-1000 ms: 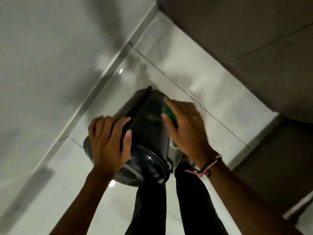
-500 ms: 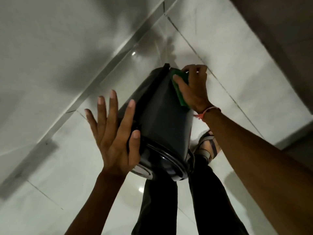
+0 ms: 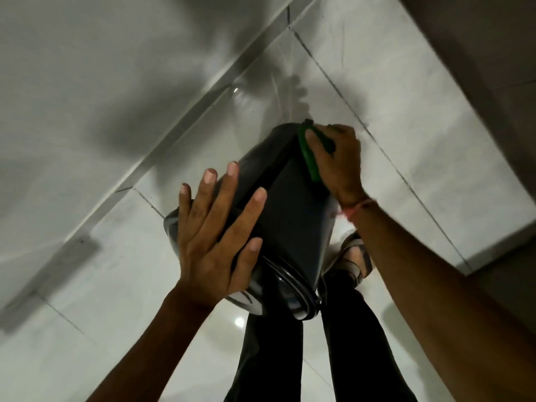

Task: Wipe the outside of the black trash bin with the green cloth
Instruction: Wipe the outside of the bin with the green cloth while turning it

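Since half a second ago: left hand (image 3: 214, 245) has gone from hovering with spread fingers to lying flat on the bin; right hand (image 3: 338, 158) and cloth remain at the bin's far end.

Item 1, black trash bin (image 3: 293, 216): tipped on its side above the pale tiled floor (image 3: 95, 300), far end pointing away from the person, ringed near end toward the dark trouser legs (image 3: 269, 358). Whether it touches the floor cannot be told.

Item 2, green cloth (image 3: 309, 158): pressed against the bin's upper right edge at the far end, a narrow green strip showing beside the thumb, another bit between the fingers.

Item 3, right hand: curled over the cloth, fingers closed down upon it, palm bearing on the bin. Pink and white cord bracelet (image 3: 358, 208) at the wrist.

Item 4, left hand: open, fingers spread and extended, palm flat on the bin's left side near the ringed end; nothing gripped, steadying contact only.

Item 5, sandalled foot (image 3: 355, 258): on the floor just right of the bin, under the right forearm.

Item 6, grey wall (image 3: 101, 68): meets the floor along a diagonal line at upper left, carrying soft shadows.
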A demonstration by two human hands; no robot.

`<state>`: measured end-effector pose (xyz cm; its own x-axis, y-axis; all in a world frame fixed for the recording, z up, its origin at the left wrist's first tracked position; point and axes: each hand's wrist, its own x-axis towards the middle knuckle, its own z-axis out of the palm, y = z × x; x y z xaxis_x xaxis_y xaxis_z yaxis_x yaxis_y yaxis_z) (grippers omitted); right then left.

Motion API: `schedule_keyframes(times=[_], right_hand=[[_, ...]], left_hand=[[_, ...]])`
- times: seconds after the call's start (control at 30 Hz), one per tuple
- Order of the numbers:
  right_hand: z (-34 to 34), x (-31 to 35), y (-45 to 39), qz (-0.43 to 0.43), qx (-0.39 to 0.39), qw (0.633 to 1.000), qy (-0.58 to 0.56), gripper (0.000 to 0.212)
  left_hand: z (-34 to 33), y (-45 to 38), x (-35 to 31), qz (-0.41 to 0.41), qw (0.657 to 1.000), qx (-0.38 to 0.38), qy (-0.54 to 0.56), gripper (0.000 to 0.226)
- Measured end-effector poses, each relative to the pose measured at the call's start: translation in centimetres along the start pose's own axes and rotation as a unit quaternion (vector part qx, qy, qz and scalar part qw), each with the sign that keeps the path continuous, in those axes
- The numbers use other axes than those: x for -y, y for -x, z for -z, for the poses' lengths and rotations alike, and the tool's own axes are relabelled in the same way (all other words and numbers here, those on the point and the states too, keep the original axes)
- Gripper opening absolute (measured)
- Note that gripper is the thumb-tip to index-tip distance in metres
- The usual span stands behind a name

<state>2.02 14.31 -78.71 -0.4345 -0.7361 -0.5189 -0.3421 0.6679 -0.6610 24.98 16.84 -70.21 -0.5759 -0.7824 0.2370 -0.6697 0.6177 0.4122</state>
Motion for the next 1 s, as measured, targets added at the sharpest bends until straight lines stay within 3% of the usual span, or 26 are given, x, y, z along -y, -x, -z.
schedule_keyframes(times=[0.07, 0.2, 0.27, 0.3, 0.37, 0.43, 0.5, 0.63, 0.7, 0.77, 0.83, 0.9, 0.93, 1.0], right_hand=[[0.0, 1.3, -1.0, 0.012, 0.04, 0.999, -0.022, 0.036], [0.1, 3.8, 5.2, 0.206, 0.171, 0.963, -0.003, 0.039], [0.3, 2.8, 5.6, 0.281, 0.163, 0.944, 0.051, 0.038], [0.5, 2.0, 3.9, 0.283, 0.133, 0.947, 0.074, 0.038], [0.7, 0.8, -0.6, 0.187, 0.067, 0.975, 0.102, 0.038], [0.5, 0.5, -3.6, 0.065, 0.064, 0.993, 0.072, 0.04], [0.1, 1.5, -2.6, 0.056, 0.081, 0.994, 0.049, 0.038], [-0.2, 3.7, 8.4, 0.284, 0.123, 0.951, 0.013, 0.038], [-0.6, 2.2, 10.5, 0.325, 0.095, 0.941, 0.019, 0.037], [-0.9, -0.3, 8.0, 0.25, 0.038, 0.967, 0.021, 0.036], [-0.9, -2.1, 3.5, 0.07, 0.003, 0.997, -0.044, 0.037], [-0.4, -2.9, -0.4, -0.1, 0.002, 0.976, -0.194, 0.038], [-0.3, -2.9, -1.7, -0.149, 0.005, 0.959, -0.242, 0.038], [0.0, -1.2, -1.8, -0.129, 0.042, 0.962, -0.238, 0.04]], left_hand=[[0.1, -0.6, 0.0, 0.023, 1.0, 0.001, 0.01, 0.051], [0.3, -0.7, 0.1, 0.013, 1.0, 0.004, 0.008, 0.05], [0.5, -0.1, 0.0, 0.008, 1.0, 0.005, -0.001, 0.05], [0.4, 0.0, 0.0, 0.009, 1.0, 0.004, -0.004, 0.05], [-0.1, -0.5, -0.3, 0.016, 1.0, 0.0, -0.002, 0.051], [-0.3, -0.7, -0.5, 0.024, 1.0, -0.002, -0.006, 0.052], [-0.1, -0.6, -0.2, 0.043, 0.999, -0.008, -0.001, 0.053], [0.6, -0.6, 1.2, 0.127, 0.991, -0.034, 0.017, 0.054], [0.7, 0.2, 1.3, 0.14, 0.99, -0.029, 0.02, 0.054], [0.9, 1.3, 0.9, 0.152, 0.988, -0.023, 0.028, 0.053], [1.3, 1.2, 1.0, 0.181, 0.982, -0.034, 0.045, 0.051], [1.1, 0.2, 0.7, 0.217, 0.973, -0.048, 0.06, 0.049], [0.9, -0.5, 0.4, 0.233, 0.969, -0.05, 0.062, 0.049], [0.8, -1.5, -0.1, 0.269, 0.96, -0.058, 0.056, 0.05]])
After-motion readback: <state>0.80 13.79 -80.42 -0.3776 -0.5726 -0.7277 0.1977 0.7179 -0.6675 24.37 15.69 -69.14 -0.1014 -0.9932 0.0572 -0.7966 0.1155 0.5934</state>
